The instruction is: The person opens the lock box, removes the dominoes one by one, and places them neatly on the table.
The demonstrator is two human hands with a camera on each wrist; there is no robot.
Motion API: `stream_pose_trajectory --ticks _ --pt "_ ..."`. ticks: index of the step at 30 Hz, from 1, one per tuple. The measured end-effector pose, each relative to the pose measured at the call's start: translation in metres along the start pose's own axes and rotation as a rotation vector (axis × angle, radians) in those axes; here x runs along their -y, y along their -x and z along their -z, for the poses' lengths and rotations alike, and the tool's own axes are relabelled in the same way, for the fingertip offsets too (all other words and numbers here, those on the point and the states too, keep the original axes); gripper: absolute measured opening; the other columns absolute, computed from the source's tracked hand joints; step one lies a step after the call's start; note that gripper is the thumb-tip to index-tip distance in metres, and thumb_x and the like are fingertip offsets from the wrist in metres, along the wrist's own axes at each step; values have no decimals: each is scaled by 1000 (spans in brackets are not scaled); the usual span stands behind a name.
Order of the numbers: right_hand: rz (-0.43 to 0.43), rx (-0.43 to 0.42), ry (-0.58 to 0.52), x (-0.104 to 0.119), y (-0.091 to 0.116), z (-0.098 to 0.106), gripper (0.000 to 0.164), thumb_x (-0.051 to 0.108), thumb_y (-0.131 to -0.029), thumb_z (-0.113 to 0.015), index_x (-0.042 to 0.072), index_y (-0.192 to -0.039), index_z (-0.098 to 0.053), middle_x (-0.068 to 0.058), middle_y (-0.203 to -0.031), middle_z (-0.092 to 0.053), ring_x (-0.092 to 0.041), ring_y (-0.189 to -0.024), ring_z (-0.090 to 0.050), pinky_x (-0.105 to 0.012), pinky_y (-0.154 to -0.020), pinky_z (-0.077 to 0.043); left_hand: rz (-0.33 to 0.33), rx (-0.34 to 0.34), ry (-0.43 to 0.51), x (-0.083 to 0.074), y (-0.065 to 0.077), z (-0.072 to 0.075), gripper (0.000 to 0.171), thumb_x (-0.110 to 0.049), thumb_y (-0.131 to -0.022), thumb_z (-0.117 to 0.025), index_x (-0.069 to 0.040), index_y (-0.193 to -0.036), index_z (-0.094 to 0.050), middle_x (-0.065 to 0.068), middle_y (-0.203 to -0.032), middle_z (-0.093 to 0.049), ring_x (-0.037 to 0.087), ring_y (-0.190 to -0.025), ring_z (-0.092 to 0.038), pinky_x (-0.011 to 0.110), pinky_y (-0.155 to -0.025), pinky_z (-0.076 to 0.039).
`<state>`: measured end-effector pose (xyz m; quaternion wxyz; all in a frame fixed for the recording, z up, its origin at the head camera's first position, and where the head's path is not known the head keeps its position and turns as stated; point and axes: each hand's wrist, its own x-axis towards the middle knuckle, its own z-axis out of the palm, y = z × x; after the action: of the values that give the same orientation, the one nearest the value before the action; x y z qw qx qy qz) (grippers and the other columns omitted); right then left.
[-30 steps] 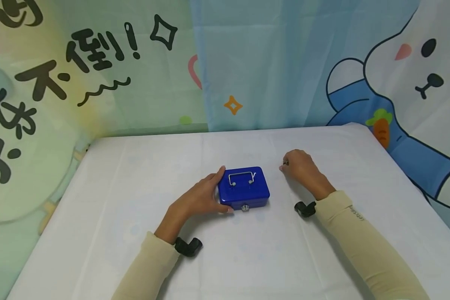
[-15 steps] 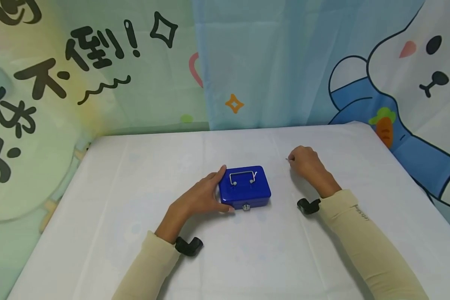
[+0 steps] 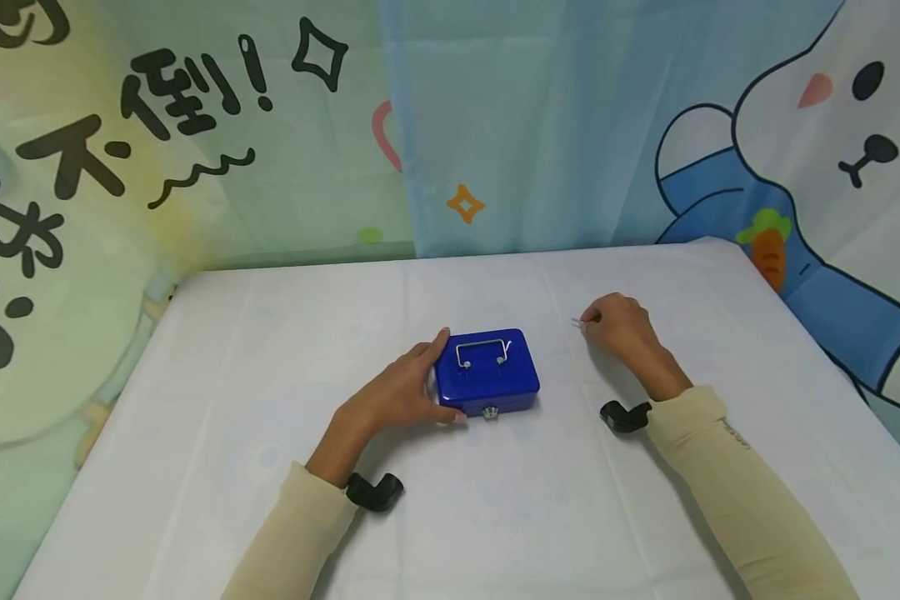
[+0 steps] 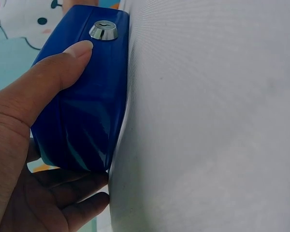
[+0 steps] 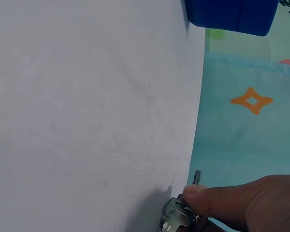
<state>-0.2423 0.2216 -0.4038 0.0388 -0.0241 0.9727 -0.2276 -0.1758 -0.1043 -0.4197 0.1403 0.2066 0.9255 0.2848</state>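
A small blue metal cash box (image 3: 487, 379) stands on the white-covered table, its lid down and the wire handle (image 3: 483, 345) lying on top. My left hand (image 3: 393, 392) grips its left end, thumb along the front near the silver lock (image 4: 104, 31) and the other fingers around the far side. Off to the right of the box, my right hand (image 3: 624, 333) pinches a small bunch of metal keys (image 5: 179, 212) between thumb and fingers. One key's blade (image 5: 197, 177) sticks out past the thumb tip; part of the bunch is hidden by the hand.
The white cloth (image 3: 450, 517) spreads over the whole table around both arms. Behind it hangs a printed backdrop (image 3: 510, 125) with lettering and a cartoon animal. Black wrist cameras (image 3: 375, 492) sit on both wrists.
My right hand has shifted a little to the right, away from the box, and the key ends now show at its fingertips. My left hand keeps its hold on the cash box.
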Motion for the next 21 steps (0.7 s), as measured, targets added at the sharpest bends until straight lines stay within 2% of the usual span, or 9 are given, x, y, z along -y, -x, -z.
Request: stream_pose_trajectory --ticks 8,17,21 --pt "-12 -12 -45 -1 9 1 17 11 -96 -60 -4 -104 -65 -20 -101 -64 -33 -88 -55 -44 -72 -47 -1 -2 10 -1 1 1 122 -53 -68 -85 -22 -158 -9 10 -153 -33 29 -136 -38 45 -109 -34" --pt "112 -49 -82 1 21 1 15 10 -97 -58 -3 -103 -62 -20 -95 -66 -30 -81 -59 -41 -65 -47 -40 40 39 0 -1 3 128 -39 -67 -90 -17 -158 -3 11 -158 -19 27 -143 -25 41 -113 -27" --pt "137 -39 -125 3 25 0 15 8 -95 -61 -3 -103 -65 -17 -92 -68 -26 -76 -62 -36 -60 -49 -52 32 31 1 -2 2 127 -37 -68 -90 -16 -158 -3 11 -158 -20 27 -143 -26 40 -113 -27"
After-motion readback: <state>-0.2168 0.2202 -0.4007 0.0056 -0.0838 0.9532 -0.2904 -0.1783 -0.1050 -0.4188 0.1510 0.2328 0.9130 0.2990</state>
